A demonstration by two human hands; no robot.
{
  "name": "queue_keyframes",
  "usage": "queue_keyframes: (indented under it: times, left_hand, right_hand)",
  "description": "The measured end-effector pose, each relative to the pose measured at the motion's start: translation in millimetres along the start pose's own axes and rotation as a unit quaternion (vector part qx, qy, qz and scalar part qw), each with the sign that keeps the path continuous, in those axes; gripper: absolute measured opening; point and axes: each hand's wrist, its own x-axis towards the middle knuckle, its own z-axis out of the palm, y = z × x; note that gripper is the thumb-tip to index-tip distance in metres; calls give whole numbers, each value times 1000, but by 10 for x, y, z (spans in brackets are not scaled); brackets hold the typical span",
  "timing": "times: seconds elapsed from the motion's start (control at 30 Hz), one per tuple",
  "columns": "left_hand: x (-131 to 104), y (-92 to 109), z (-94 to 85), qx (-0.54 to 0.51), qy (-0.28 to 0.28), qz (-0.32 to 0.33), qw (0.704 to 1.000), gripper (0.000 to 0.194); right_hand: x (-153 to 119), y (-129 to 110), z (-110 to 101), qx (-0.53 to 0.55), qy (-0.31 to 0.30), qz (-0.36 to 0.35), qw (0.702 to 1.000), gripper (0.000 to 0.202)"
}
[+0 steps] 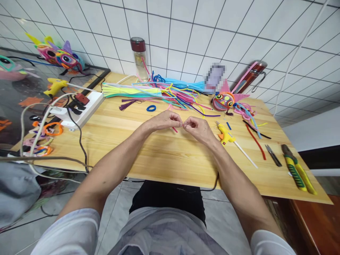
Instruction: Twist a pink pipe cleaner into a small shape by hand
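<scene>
Both hands meet above the middle of the wooden table (159, 156). My left hand (170, 120) is closed, with a pink pipe cleaner (174, 130) showing below its fingers and another pink bit above them. Right beside it, fingertips nearly touching, my right hand (195, 127) is closed too; what it pinches is too small to make out. Behind the hands lies a pile of coloured pipe cleaners (138, 92). A blue coiled ring (151, 108) rests behind my left forearm. To the right of my right hand is a yellow glue gun (225, 135).
A white power strip (85, 111) with cables is at left. Farther back stand a glass bottle (140, 62) and a colourful fish-like figure (223, 101). At right lie a small cutter (273, 156) and green-yellow pliers (297, 170). A second glue gun (56, 86) is at far left.
</scene>
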Motion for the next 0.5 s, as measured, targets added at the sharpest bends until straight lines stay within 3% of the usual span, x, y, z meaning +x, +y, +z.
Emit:
queue_keyframes:
  times: [0.27, 0.5]
  left_hand:
    - [14, -10, 42, -10, 37, -2, 999, 12]
    - [9, 14, 77, -22, 38, -5, 999, 11]
  right_hand:
    - [13, 40, 10, 6, 6, 10, 1000, 10]
    - [0, 25, 7, 4, 10, 8, 1000, 10]
